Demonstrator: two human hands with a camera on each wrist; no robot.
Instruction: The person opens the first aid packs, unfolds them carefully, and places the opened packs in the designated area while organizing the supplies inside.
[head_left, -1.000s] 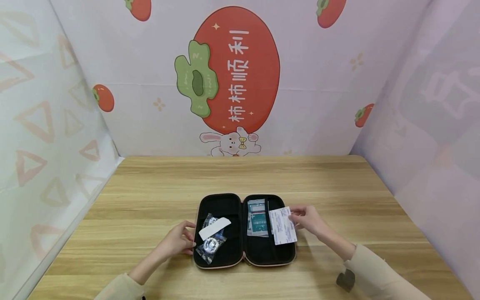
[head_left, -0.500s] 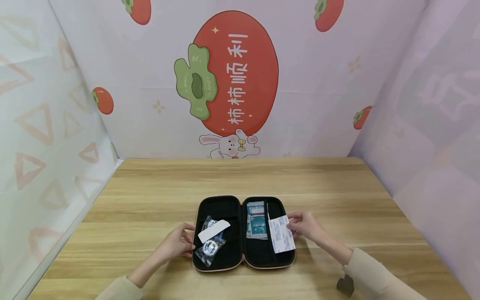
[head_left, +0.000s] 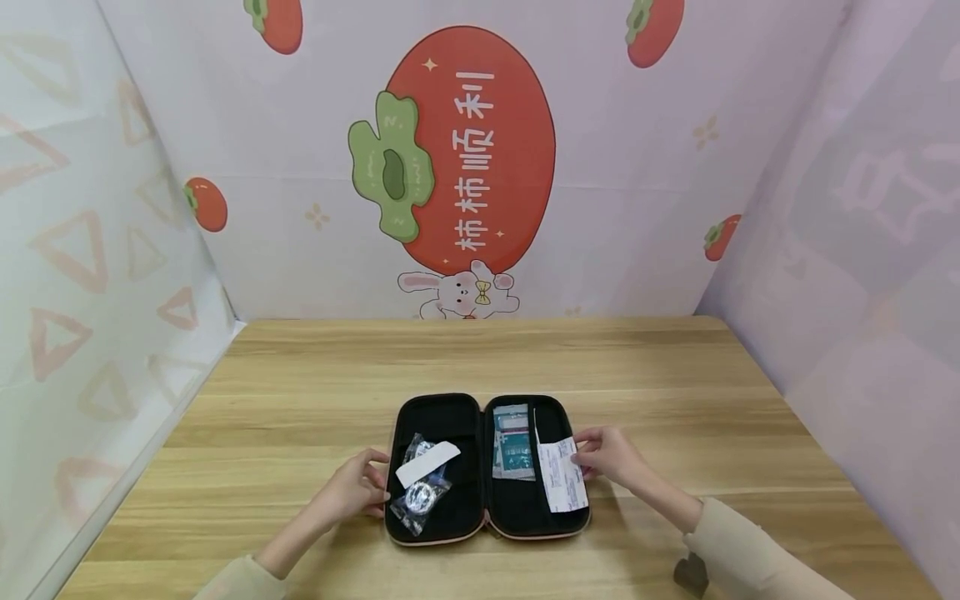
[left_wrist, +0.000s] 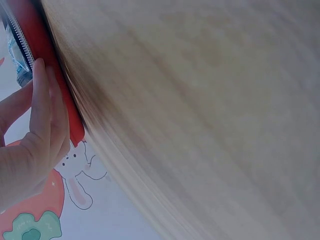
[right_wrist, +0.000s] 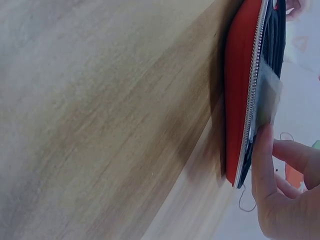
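A black-lined zippered case (head_left: 453,521) lies unfolded on the wooden table, its outer shell red in both wrist views. My left hand (head_left: 352,487) holds the rim of its left half, with fingers along the red shell (left_wrist: 62,82). On the right, my right hand (head_left: 611,457) pinches the upper right edge of a white printed packet (head_left: 562,477). The packet's lower part sits in the right half, beside a dark strap. Teal-and-white sachets (head_left: 514,443) are tucked left of it. The left half holds a clear plastic bag (head_left: 420,497) with a white strip (head_left: 427,464) across it.
The wooden table (head_left: 360,350) extends around the case to a patterned back cloth (head_left: 622,250). Side cloths stand left and right. A dark heart-shaped thing (head_left: 691,573) shows beside the right sleeve.
The white packet has slid down into the right half of the case, and my right hand has lowered with it. My left hand stays at the left rim. The head view tilted slightly.
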